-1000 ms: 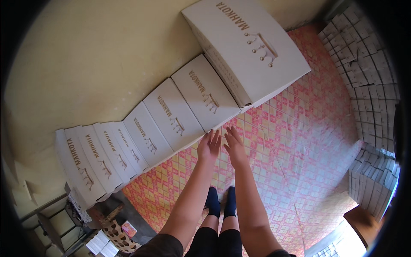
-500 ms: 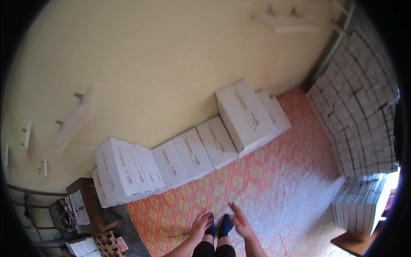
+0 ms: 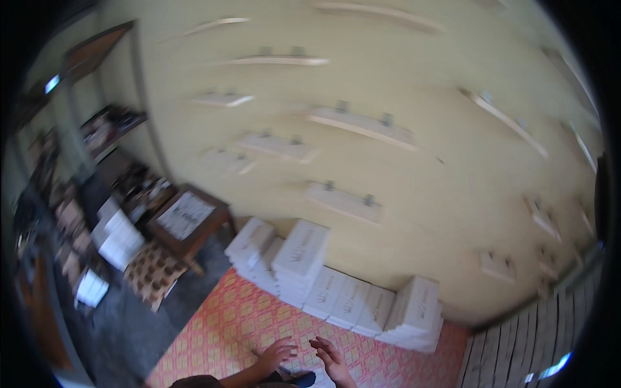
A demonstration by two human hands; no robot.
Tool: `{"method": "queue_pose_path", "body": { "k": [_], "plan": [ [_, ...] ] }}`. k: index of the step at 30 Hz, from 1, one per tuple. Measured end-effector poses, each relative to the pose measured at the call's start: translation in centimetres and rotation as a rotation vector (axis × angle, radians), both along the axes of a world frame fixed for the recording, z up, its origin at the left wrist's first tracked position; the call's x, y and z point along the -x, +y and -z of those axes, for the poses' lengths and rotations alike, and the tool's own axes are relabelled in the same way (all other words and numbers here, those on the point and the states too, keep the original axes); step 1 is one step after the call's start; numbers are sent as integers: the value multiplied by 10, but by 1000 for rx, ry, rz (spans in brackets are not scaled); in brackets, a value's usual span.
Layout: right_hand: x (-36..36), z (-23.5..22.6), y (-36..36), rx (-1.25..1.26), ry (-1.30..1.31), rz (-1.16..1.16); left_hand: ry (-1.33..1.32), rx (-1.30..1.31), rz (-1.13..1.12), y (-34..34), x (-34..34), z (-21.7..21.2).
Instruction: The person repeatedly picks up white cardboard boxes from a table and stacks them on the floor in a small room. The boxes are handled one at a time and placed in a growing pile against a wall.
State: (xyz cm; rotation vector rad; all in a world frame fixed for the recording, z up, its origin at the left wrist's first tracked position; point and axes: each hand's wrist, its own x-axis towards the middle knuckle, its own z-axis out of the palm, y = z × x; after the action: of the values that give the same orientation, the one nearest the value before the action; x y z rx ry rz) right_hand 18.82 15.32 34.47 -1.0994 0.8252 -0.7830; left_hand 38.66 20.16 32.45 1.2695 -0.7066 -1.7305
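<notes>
At the lower middle, my left hand [image 3: 277, 355] hovers in the air with its fingers spread and nothing in them. Close to its right, my right hand [image 3: 331, 359] is also raised and open, its fingers stretched and slightly bent. The hands are apart from each other and touch nothing. Beneath them lies a red and yellow patterned floor covering [image 3: 213, 323], and a dark-socked foot [image 3: 304, 378] shows between my arms. Beyond the hands, white cardboard boxes stand along the wall: a taller stack [image 3: 303, 258] on the left, lower boxes [image 3: 349, 301] in the middle and another stack [image 3: 417, 310] on the right.
Small pale shelves [image 3: 362, 126] stick out from the yellow wall. Leftward are a wooden table [image 3: 220, 210], a brown spotted piece [image 3: 155, 271], white packages [image 3: 116, 239] and a cluttered rack [image 3: 113, 132] on dark floor. Tall pale stacks [image 3: 537, 343] line the right edge.
My view has swung left and up, bringing more wall shelves and the cluttered left side into sight. The boxes appear lower and farther off. Both hands stay raised, open and without anything in them.
</notes>
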Motion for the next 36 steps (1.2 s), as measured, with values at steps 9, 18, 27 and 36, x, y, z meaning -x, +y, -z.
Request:
{"method": "queue_pose_path", "body": {
  "k": [9, 18, 27, 36],
  "plan": [
    [-124, -52, 76, 33, 147, -589, -158, 91, -750, 187, -102, -63],
    [-241, -86, 259, 50, 173, -994, -187, 39, -1243, 468, -83, -83],
    [-343, -97, 425, 70, 110, -1448, -144, -143, -1826, 659, -35, -96],
    [-483, -69, 501, 174, 210, -1526, 2, -166, -2061, 722, -105, -64]
  ]
}}
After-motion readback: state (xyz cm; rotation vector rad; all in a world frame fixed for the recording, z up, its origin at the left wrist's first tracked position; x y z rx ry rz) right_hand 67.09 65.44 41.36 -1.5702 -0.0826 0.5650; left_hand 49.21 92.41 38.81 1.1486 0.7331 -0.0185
